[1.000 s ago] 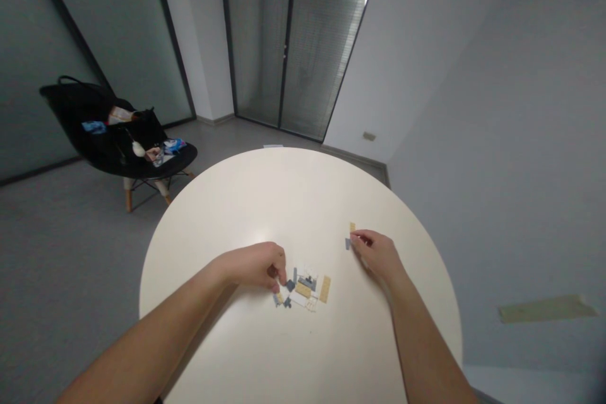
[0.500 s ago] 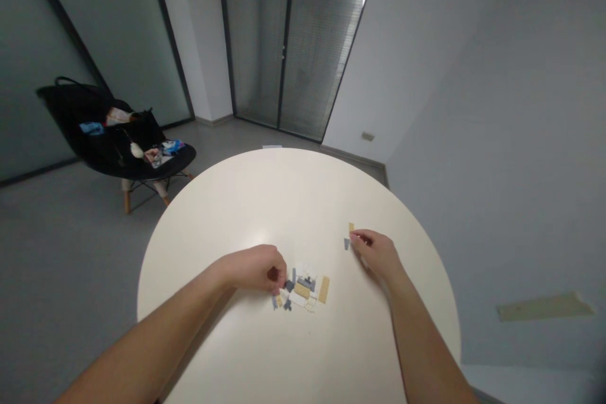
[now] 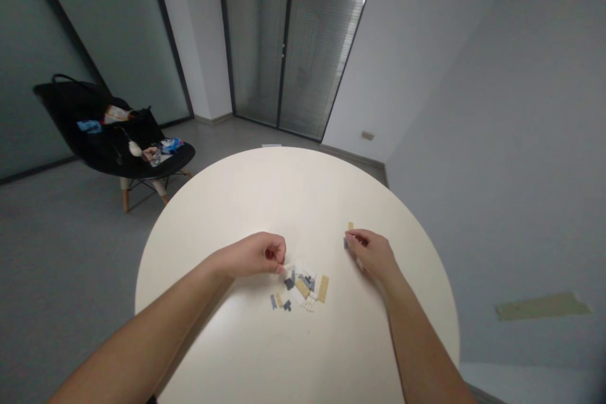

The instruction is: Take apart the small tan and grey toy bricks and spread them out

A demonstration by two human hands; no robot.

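Small toy building bricks lie in a loose pile (image 3: 303, 287) on the round white table (image 3: 227, 341), in white, tan, grey and dark grey. My left hand (image 3: 265, 254) is closed at the pile's upper left edge, a small white brick (image 3: 288, 269) at its pinched fingertips. To the right, away from the pile, my right hand (image 3: 374, 255) is closed with its fingertips on a small grey brick (image 3: 346, 243), which they partly cover. Just beyond those fingers lies a tan brick (image 3: 351, 225).
At the pile's lower left lie a few separate pieces, among them a blue-grey brick (image 3: 273, 302) and a dark grey brick (image 3: 287, 306). A black chair (image 3: 108, 158) holding a bag and packets stands at the far left. A wall (image 3: 511, 202) rises on the right.
My left hand has moved up from the pile's lower left to its upper left, with the white brick. My right fingertips have shifted slightly left over the grey brick.
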